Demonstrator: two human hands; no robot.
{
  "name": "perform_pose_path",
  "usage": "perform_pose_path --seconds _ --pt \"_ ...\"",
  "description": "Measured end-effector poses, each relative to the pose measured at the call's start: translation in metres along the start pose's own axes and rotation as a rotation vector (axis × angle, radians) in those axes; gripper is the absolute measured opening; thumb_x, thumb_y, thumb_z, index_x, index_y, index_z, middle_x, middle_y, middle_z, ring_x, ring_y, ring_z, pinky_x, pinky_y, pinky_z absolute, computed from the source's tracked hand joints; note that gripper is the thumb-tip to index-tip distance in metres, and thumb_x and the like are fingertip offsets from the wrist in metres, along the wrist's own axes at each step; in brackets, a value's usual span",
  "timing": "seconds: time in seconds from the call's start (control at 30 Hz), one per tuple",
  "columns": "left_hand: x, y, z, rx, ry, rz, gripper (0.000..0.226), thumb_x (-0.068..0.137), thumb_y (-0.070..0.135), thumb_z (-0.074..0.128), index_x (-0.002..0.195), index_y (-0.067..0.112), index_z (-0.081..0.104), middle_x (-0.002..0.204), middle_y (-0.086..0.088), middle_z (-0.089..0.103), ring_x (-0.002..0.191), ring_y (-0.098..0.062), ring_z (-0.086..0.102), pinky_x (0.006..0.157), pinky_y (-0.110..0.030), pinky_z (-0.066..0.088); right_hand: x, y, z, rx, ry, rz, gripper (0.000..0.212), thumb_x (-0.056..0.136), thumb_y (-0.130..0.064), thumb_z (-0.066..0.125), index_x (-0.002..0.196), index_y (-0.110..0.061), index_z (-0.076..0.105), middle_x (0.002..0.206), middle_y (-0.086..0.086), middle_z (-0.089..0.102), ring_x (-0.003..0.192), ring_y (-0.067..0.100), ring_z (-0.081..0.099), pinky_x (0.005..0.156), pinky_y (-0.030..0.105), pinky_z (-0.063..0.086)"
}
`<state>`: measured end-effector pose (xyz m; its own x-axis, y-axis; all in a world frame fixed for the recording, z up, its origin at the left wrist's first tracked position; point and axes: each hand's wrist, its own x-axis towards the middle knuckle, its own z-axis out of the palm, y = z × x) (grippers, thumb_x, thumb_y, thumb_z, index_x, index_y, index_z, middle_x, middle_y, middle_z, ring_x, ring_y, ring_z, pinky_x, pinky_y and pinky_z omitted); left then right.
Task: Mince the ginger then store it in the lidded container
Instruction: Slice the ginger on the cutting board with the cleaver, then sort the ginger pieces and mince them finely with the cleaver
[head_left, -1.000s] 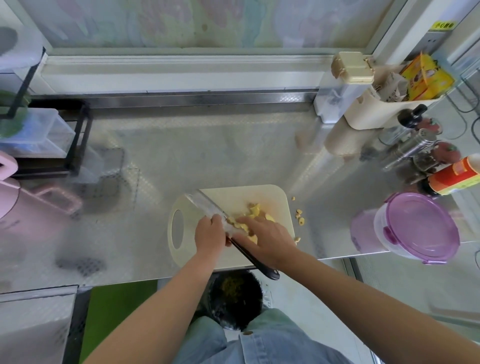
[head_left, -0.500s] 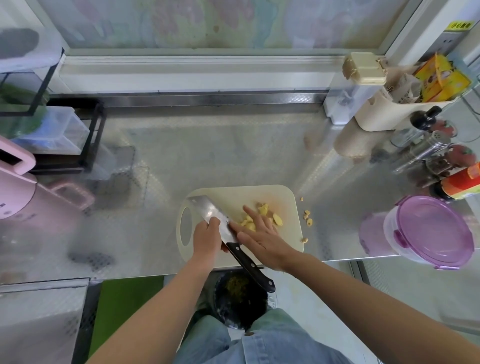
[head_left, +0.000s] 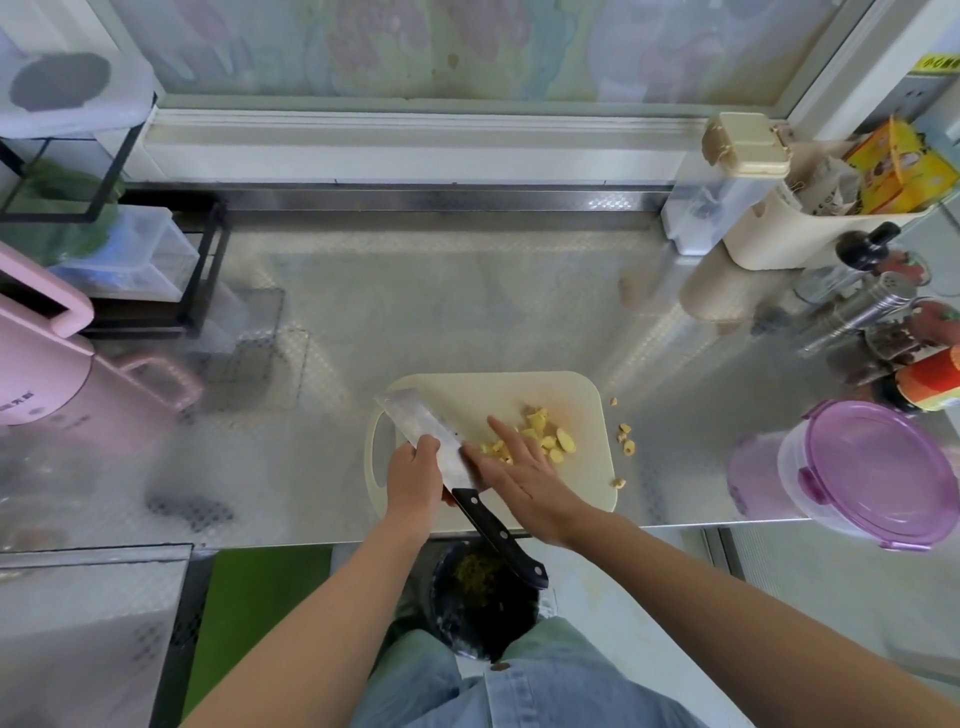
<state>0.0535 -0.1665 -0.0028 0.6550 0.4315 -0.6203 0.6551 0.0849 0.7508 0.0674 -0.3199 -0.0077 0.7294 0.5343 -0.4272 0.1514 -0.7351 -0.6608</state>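
Right hand (head_left: 524, 483) has spread flat over ginger (head_left: 540, 439) on board (head_left: 493, 395), left hand (head_left: 413, 480) grips knife (head_left: 421, 431) blade; container (head_left: 883, 467) lidded, contents unclear.

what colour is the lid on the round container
The lid is translucent purple, shown in the head view.

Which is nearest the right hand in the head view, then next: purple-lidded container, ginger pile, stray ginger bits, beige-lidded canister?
1. ginger pile, on the cutting board at the fingertips of the right hand.
2. stray ginger bits, just right of the board.
3. purple-lidded container, far right.
4. beige-lidded canister, back right corner.
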Motion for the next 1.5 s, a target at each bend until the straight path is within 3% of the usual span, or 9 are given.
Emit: perform_pose_path --seconds 0.2,0.37,0.67,0.8,0.93,1.03,1.17,1.27,1.5 --pt "0.012 -0.005 -0.003 -0.118 0.031 -0.082 0.027 0.091 0.022 0.041 0.1 0.001 0.057 0.089 -0.017 0.054 0.084 -0.032 0.056 0.055 -0.032 0.047 -0.011 0.005 -0.002 0.072 -0.029 -0.085 0.048 0.093 -0.065 0.008 0.135 -0.065 0.029 0.157 -0.026 -0.006 0.145 0.015 -0.015 0.111 0.047 -0.007" --pt "0.011 -0.004 -0.002 -0.122 0.029 -0.068 0.021 0.09 0.019 0.041 0.07 0.012 0.046 0.074 -0.01 0.042 0.067 -0.021 0.044 0.047 -0.028 0.039 -0.01 0.014 -0.003 0.036 0.044 -0.029 0.059 0.084 -0.073 0.002 0.14 -0.063 0.019 0.156 -0.025 -0.014 0.146 0.021 -0.018 0.113 0.05 -0.007" --pt "0.007 -0.008 -0.009 -0.08 -0.058 -0.051 0.019 0.092 0.021 0.04 0.079 0.011 0.052 0.079 -0.01 0.047 0.076 -0.023 0.044 0.061 -0.032 0.035 0.007 -0.007 0.003 -0.006 0.035 -0.082 0.053 0.092 -0.066 0.009 0.144 -0.058 0.012 0.157 -0.023 -0.013 0.145 0.021 -0.017 0.112 0.05 -0.009" --pt "0.005 -0.006 -0.013 -0.114 -0.099 -0.047 0.019 0.092 0.023 0.041 0.088 0.011 0.054 0.086 -0.011 0.049 0.08 -0.024 0.047 0.063 -0.033 0.035 0.016 -0.017 0.005 -0.004 0.093 0.032 0.055 0.099 -0.055 0.015 0.152 -0.041 0.01 0.159 -0.014 -0.012 0.147 0.02 -0.01 0.117 0.057 0.0" --pt "0.009 -0.006 -0.02 -0.141 -0.099 -0.03 0.018 0.093 0.02 0.04 0.081 0.012 0.052 0.081 -0.011 0.047 0.072 -0.021 0.045 0.06 -0.03 0.034 0.015 -0.021 0.013 -0.073 0.061 -0.061 0.052 0.097 -0.059 0.012 0.149 -0.05 0.006 0.159 -0.017 -0.013 0.146 0.02 -0.011 0.115 0.047 -0.006" --pt "0.013 -0.006 -0.025 -0.133 -0.076 -0.036 0.012 0.091 0.021 0.042 0.084 0.012 0.045 0.08 -0.009 0.04 0.07 -0.019 0.039 0.061 -0.031 0.033 0.016 -0.019 0.012 0.003 0.122 0.067 0.058 0.095 -0.065 0.011 0.15 -0.048 0.006 0.159 -0.015 -0.014 0.147 0.029 -0.013 0.115 0.052 -0.005" --pt "0.018 -0.005 -0.03 -0.187 -0.049 -0.051 0.018 0.094 0.02 0.041 0.079 0.013 0.049 0.074 -0.005 0.046 0.064 -0.015 0.042 0.057 -0.028 0.034 0.007 -0.019 0.011 -0.009 -0.001 -0.113 0.05 0.096 -0.062 0.01 0.146 -0.055 0.013 0.157 -0.024 -0.013 0.139 0.011 -0.021 0.111 0.045 -0.011" --pt "0.023 -0.007 -0.031 -0.199 -0.029 -0.089 0.017 0.093 0.023 0.042 0.08 0.015 0.05 0.079 -0.006 0.041 0.067 -0.016 0.038 0.057 -0.029 0.033 0.008 -0.014 0.01 0.053 0.064 -0.006 0.062 0.088 -0.071 0.007 0.147 -0.053 0.014 0.156 -0.025 -0.015 0.145 0.02 -0.019 0.114 0.047 -0.01" --pt "0.027 -0.006 -0.035 -0.271 0.005 -0.128 0.016 0.089 0.028 0.046 0.09 0.014 0.053 0.08 -0.005 0.042 0.067 -0.016 0.041 0.059 -0.031 0.032 0.004 -0.021 0.012 0.062 0.083 -0.082 0.057 0.091 -0.066 0.013 0.147 -0.052 0.013 0.155 -0.026 -0.016 0.139 0.005 -0.017 0.117 0.048 -0.007"
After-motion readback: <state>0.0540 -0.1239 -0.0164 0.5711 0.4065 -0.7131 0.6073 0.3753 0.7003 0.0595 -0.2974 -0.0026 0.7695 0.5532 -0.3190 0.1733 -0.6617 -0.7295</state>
